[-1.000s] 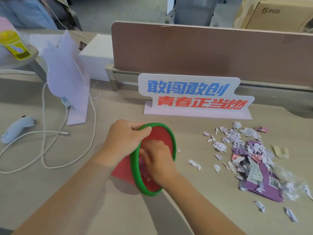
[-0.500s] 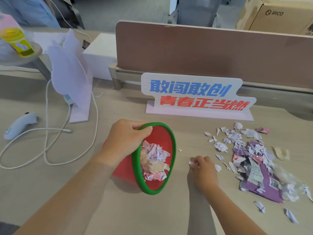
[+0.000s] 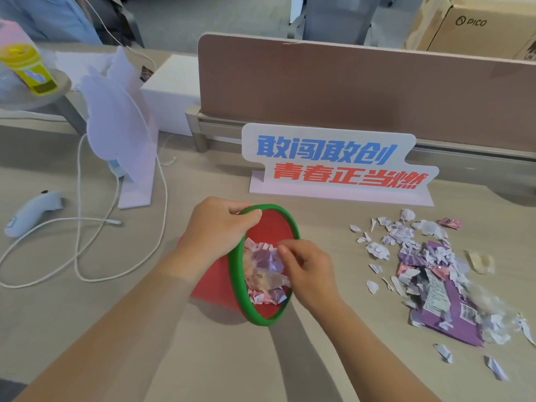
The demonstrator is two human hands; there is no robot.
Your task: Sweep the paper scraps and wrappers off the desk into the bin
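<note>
A red bin with a green rim (image 3: pixel 235 281) lies tipped on its side on the desk, mouth facing right. My left hand (image 3: pixel 217 227) grips the rim at its upper left. Crumpled paper and wrappers (image 3: pixel 262 272) fill the inside. My right hand (image 3: pixel 310 271) is at the bin's mouth, its fingertips pinched together over the contents on small paper scraps. To the right on the desk lies a pile of torn paper scraps (image 3: pixel 406 239) and a purple wrapper (image 3: pixel 448 310). Loose scraps (image 3: pixel 443 352) trail toward the front right.
A white sign with blue and red lettering (image 3: pixel 333 163) stands behind the bin, with a brown divider panel (image 3: pixel 348 88) behind it. A white cable (image 3: pixel 78 221), a pale handheld controller (image 3: pixel 32 213) and a white fan-like stand (image 3: pixel 116 120) occupy the left.
One second ago my right hand was inside the bin. It then reached out to scraps on the desk just right of the bin, and has now come back to the bin's mouth.
</note>
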